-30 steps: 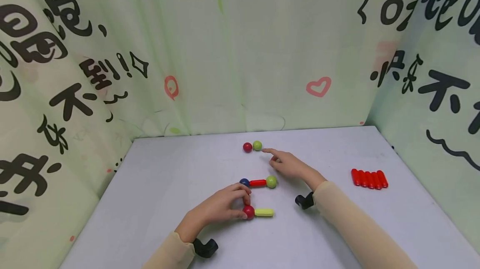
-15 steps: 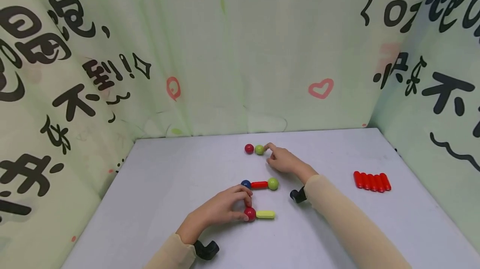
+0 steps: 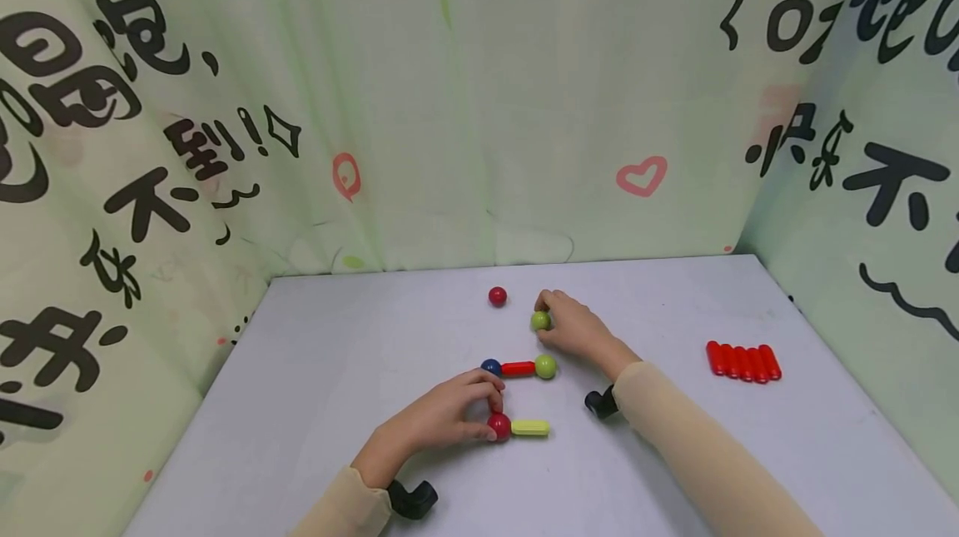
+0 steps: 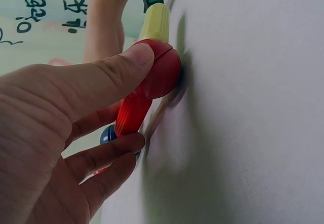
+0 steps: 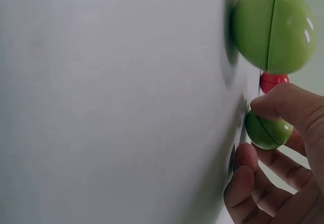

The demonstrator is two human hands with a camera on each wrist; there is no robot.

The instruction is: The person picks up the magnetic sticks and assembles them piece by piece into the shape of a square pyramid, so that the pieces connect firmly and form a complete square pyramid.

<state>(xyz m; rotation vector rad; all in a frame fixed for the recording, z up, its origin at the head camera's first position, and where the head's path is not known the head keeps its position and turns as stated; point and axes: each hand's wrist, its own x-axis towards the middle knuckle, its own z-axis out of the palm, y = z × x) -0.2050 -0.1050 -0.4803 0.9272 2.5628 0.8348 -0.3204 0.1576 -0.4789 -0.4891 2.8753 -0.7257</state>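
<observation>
My left hand (image 3: pixel 445 412) pinches a red ball (image 3: pixel 499 427) between thumb and fingers, close to the tabletop. A yellow stick (image 3: pixel 530 428) points right from that ball. In the left wrist view a red stick (image 4: pixel 132 115) runs from it towards a blue ball (image 4: pixel 107 134), partly hidden by my fingers. Farther back, the blue ball joins another red stick (image 3: pixel 518 369) that ends in a green ball (image 3: pixel 545 366). Beyond this row my right hand (image 3: pixel 575 329) holds a loose green ball (image 3: pixel 539 320) between thumb and fingers, low over the table.
Another red ball (image 3: pixel 498 296) lies alone near the back of the white table (image 3: pixel 337 354). Several red sticks (image 3: pixel 743 362) lie side by side at the right. Printed curtains (image 3: pixel 479 104) surround the table's back and sides. A black wrist device (image 3: pixel 412 499) sits below my left hand.
My right hand has taken hold of the green ball beside the lone red ball and drawn it right and nearer to me. The left hand keeps its place on the red ball.
</observation>
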